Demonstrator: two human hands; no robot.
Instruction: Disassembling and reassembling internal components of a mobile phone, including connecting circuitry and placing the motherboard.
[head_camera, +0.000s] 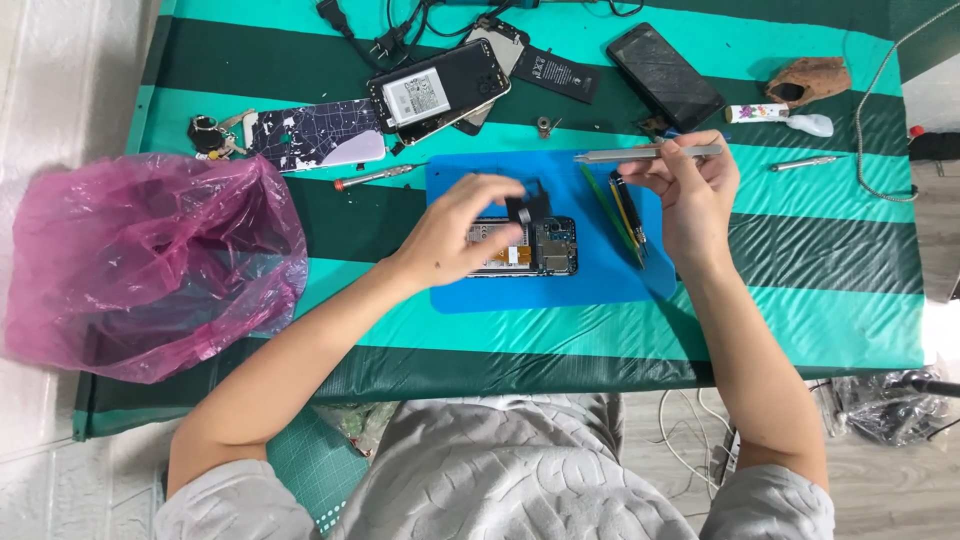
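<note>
The opened phone (525, 247) lies flat on the blue work mat (600, 285), its back cover off and its boards and a yellow-orange flex strip showing. It sits near the middle of the mat, lengthwise left to right. My left hand (455, 235) reaches over its left part, and my fingers (500, 192) pinch a small black part (528, 205) just above the phone's upper edge; the fingertips are blurred, so I cannot tell exactly how the part sits between them. My right hand (690, 190) hovers over the right side of the mat, closed on a slim grey metal tool (648, 153) that I hold level, its tip pointing left, well above the phone.

Just beside my right hand, on the mat, lie a green stick (605, 205) and a dark pen-like tool (628, 208), both slanted. The mat rests on a table covered with a green striped cloth (800, 320). Above the mat lie another opened phone with its battery showing (440, 92), a loose black battery (556, 72), a dark phone with a worn screen (665, 75) and a patterned phone case (318, 135) beside a bunch of keys (210, 135). A small screwdriver (378, 177) lies just left of the mat. A crumpled pink plastic bag (150, 265) covers the table's left end.
</note>
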